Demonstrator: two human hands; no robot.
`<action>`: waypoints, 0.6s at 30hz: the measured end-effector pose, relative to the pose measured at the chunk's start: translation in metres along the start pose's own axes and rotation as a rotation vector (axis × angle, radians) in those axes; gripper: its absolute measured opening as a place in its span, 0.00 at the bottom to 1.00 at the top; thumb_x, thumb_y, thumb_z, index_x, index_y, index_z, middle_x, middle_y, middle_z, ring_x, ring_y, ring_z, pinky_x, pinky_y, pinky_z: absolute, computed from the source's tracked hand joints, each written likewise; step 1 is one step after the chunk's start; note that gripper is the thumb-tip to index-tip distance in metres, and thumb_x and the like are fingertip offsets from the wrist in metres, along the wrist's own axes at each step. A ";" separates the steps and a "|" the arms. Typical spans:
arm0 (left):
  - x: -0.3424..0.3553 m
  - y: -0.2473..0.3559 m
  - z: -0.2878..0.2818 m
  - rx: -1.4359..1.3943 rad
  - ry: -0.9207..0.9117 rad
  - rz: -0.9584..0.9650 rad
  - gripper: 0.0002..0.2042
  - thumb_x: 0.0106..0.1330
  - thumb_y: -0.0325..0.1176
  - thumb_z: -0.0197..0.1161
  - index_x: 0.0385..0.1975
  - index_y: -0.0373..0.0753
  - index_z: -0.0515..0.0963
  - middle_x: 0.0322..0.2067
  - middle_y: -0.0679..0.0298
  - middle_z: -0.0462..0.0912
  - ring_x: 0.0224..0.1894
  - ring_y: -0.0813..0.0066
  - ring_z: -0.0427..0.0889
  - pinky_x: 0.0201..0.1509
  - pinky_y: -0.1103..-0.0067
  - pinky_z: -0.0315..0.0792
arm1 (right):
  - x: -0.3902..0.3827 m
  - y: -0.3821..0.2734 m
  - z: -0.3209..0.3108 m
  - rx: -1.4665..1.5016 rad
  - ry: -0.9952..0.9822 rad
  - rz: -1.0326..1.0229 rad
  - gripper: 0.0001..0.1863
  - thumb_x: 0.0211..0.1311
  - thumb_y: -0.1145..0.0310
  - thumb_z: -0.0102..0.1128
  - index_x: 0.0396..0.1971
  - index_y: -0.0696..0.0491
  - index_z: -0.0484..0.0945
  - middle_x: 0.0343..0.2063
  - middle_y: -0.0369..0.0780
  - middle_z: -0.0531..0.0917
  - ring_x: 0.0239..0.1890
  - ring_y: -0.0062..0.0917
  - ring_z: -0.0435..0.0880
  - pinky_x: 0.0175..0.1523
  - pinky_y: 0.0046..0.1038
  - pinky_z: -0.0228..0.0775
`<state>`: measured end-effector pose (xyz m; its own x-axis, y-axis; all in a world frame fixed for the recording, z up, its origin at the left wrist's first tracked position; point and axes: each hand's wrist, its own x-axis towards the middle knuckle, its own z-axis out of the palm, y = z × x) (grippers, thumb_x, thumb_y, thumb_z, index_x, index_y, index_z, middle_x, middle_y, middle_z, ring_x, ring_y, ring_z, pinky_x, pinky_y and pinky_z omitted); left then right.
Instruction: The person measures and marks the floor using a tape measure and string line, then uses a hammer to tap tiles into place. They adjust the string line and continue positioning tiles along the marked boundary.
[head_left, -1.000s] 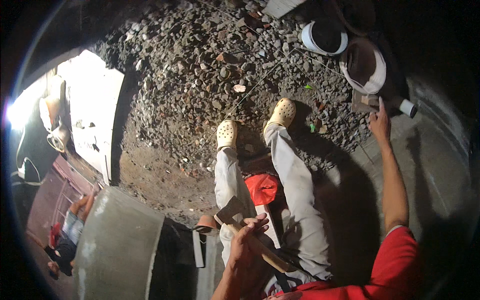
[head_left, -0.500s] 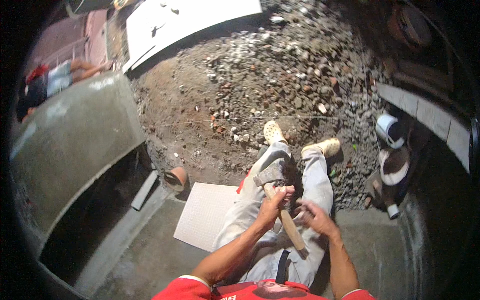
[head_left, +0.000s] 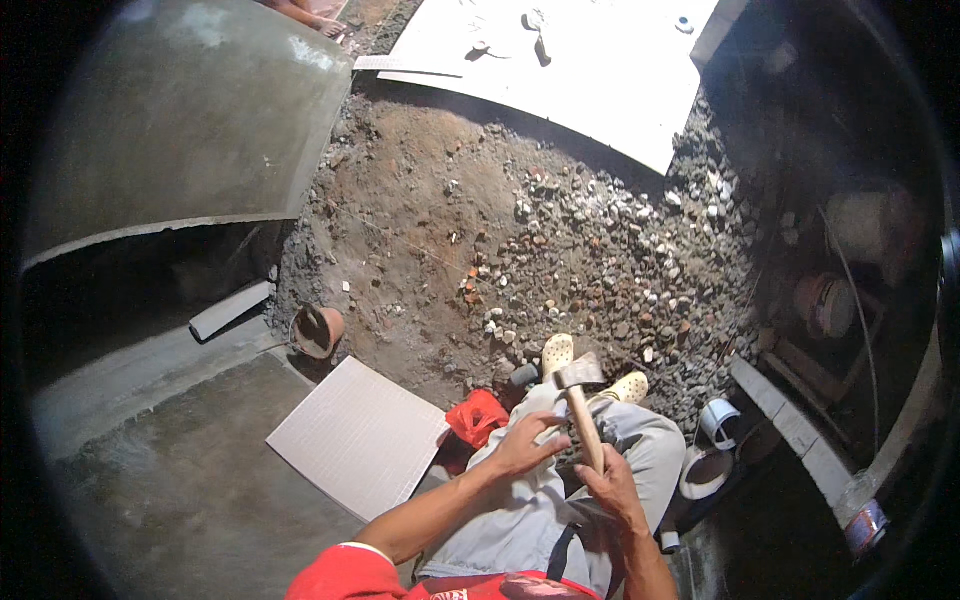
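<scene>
Head cam: R hand point(head_left: 614, 488) wraps the tool point(head_left: 585, 422) at its low end, over the pants point(head_left: 642, 436), prob so the metal top point(head_left: 580, 371) is free; L hand point(head_left: 530, 446) is spread just beside, w/ nothing in it.

Head-worn fisheye view, wide, looking down, fairly near

The right hand point(head_left: 613, 492) conceals the lower end of the tool's wooden handle point(head_left: 585, 430). Contact between the left hand point(head_left: 533, 443) and the handle cannot be determined. The contents of the red bag point(head_left: 477, 416) are hidden. The white board point(head_left: 590, 95) is cut off by the upper edge; 1 dark item point(head_left: 543, 52) on it is too small to identify. Another person point(head_left: 318, 20) is cut off at the same edge.
</scene>
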<state>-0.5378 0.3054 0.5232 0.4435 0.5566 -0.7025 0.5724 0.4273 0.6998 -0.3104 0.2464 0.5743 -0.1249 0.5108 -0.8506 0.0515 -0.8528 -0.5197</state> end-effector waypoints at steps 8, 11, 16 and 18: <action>-0.038 -0.040 -0.007 0.310 0.164 0.028 0.25 0.65 0.48 0.65 0.58 0.42 0.79 0.59 0.50 0.77 0.65 0.47 0.72 0.69 0.60 0.66 | 0.049 -0.055 -0.070 0.281 0.283 0.017 0.10 0.64 0.65 0.67 0.35 0.53 0.75 0.21 0.30 0.76 0.19 0.14 0.72 0.23 0.21 0.65; 0.003 -0.035 -0.014 0.242 0.221 -0.052 0.23 0.65 0.46 0.66 0.57 0.42 0.79 0.59 0.52 0.78 0.64 0.49 0.73 0.69 0.61 0.66 | 0.090 -0.061 -0.113 0.111 0.396 0.063 0.11 0.64 0.64 0.66 0.34 0.53 0.75 0.17 0.31 0.75 0.14 0.17 0.72 0.19 0.23 0.64; 0.072 0.018 -0.043 0.119 0.328 -0.276 0.20 0.66 0.42 0.65 0.54 0.38 0.81 0.54 0.52 0.82 0.61 0.55 0.76 0.66 0.64 0.68 | 0.174 -0.066 -0.199 -0.119 0.423 0.160 0.12 0.60 0.64 0.68 0.28 0.55 0.75 0.17 0.33 0.76 0.15 0.19 0.75 0.19 0.25 0.66; 0.093 0.045 -0.069 0.152 0.436 -0.269 0.21 0.65 0.43 0.66 0.54 0.38 0.81 0.53 0.50 0.82 0.59 0.52 0.77 0.66 0.63 0.68 | 0.194 -0.071 -0.223 -0.099 0.403 0.200 0.13 0.59 0.63 0.68 0.29 0.55 0.75 0.18 0.33 0.77 0.16 0.19 0.75 0.21 0.26 0.67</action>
<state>-0.5182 0.4254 0.4977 -0.0415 0.7000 -0.7129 0.7343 0.5052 0.4533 -0.1176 0.4306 0.4284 0.2917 0.3552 -0.8881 0.1320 -0.9346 -0.3304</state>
